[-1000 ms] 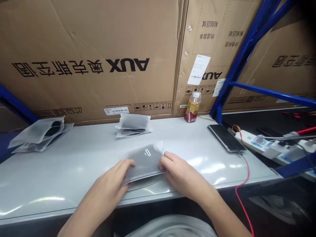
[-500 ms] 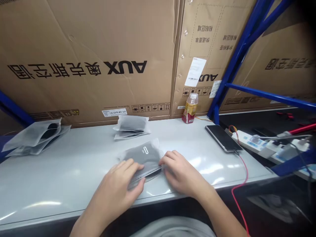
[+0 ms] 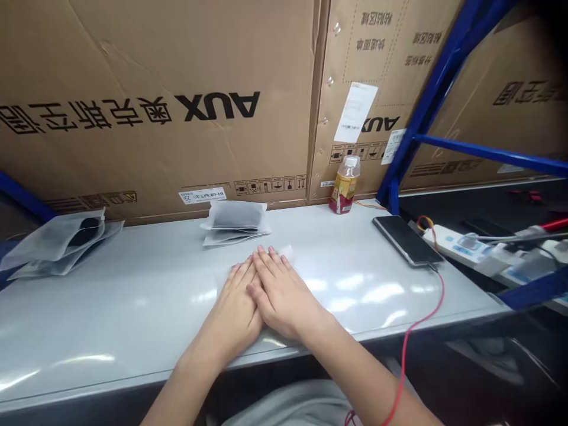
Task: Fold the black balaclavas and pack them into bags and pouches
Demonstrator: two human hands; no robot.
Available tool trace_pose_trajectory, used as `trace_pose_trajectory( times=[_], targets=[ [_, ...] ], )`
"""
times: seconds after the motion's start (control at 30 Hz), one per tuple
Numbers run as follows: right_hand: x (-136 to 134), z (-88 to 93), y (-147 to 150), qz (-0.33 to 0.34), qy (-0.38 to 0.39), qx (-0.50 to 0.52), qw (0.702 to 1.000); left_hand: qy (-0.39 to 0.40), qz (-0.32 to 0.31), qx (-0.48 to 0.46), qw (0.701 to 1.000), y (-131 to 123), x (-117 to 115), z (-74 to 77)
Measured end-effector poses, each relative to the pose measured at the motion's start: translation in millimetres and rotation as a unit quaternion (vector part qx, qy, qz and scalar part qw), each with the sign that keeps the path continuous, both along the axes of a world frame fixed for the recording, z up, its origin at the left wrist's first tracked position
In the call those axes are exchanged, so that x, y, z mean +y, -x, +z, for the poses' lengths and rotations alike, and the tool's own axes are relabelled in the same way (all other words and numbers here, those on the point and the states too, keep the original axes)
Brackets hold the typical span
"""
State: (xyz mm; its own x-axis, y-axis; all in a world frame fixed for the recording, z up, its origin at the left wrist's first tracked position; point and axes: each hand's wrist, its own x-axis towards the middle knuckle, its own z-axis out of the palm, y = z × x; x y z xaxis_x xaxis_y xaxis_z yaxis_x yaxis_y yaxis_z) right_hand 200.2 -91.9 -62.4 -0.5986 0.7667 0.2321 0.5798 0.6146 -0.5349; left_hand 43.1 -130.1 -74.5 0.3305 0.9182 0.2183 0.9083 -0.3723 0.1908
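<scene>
A thin translucent film pouch (image 3: 285, 253) lies on the table (image 3: 133, 307), down and to the left of a plastic drink bottle (image 3: 344, 188). It is almost wholly covered: only a pale corner is seen, and its contents cannot be made out. The left grip (image 3: 234, 302) and the right grip (image 3: 284, 296) are both spread flat and pressed down side by side, palms on the pouch, their edges touching, and nothing is pinched. The pouch is judged to be light and soft, with little stiffness of its own, and it is likely to slip on the glossy table top. It would best be taken by the exposed corner, since a flat film offers little else to hold.

Further left of the bottle, a stack of film sleeves (image 3: 235, 222) with dark contents is laid, and a second pile (image 3: 57, 244) lies near the table's far end. To the right of the bottle, a black smartphone (image 3: 406, 239) rests with a red cable (image 3: 415, 325) trailing over the edge, and a white power strip (image 3: 455, 248) sits beyond it. Behind the bottle stand large AUX cardboard cartons (image 3: 155, 106), with a blue steel rack (image 3: 426, 136) rising to its right.
</scene>
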Motion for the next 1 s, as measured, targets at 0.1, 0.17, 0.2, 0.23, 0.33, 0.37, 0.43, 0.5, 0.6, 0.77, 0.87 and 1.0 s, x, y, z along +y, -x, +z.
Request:
trace_pose_trajectory(
  times=[0.1,0.17,0.2,0.23,0.33,0.37,0.43,0.5,0.6,0.77,0.87,1.0],
  targets=[
    [0,-8.2,-3,-0.026,0.024,-0.002,0.999,-0.002,0.016,0.006,1.000,2,-2,-7.0],
    [1,-12.4,-5,-0.045,0.034,-0.009,0.998,-0.006,0.029,0.008,1.000,4,-1,-10.6],
    [2,-13.9,-5,-0.050,0.035,-0.013,0.998,-0.008,0.033,0.009,0.999,4,-1,-12.0],
    [2,-14.9,-6,-0.053,0.035,-0.017,0.998,-0.010,0.034,0.009,0.999,4,0,-13.2],
    [2,-15.7,-9,-0.055,0.033,-0.026,0.998,-0.017,0.031,0.011,0.999,2,-1,-16.3],
    [1,-15.6,-11,-0.052,0.034,-0.030,0.998,-0.020,0.032,0.011,0.999,0,-2,-16.9],
    [-1,-15.2,-16,-0.039,0.029,-0.040,0.998,-0.027,0.036,0.010,0.999,0,-5,-16.5],
    [-3,-15.5,-24,-0.024,0.017,-0.050,0.998,-0.028,0.036,0.010,0.999,4,-9,-12.6],
    [-5,-17.1,-39,-0.016,-0.014,-0.061,0.998,0.008,-0.005,0.012,1.000,22,-15,-1.3],
    [-13,-13.8,-57,-0.027,-0.097,-0.061,0.993,0.061,-0.016,0.020,0.998,50,-20,5.8],
    [-32,-7.9,-43,0.018,-0.208,0.025,0.978,0.072,-0.003,0.008,0.997,50,-20,-0.8],
    [-59,-13.5,-1,0.107,-0.340,0.088,0.930,0.086,-0.002,-0.003,0.996,44,-18,-3.5]
  ],
)
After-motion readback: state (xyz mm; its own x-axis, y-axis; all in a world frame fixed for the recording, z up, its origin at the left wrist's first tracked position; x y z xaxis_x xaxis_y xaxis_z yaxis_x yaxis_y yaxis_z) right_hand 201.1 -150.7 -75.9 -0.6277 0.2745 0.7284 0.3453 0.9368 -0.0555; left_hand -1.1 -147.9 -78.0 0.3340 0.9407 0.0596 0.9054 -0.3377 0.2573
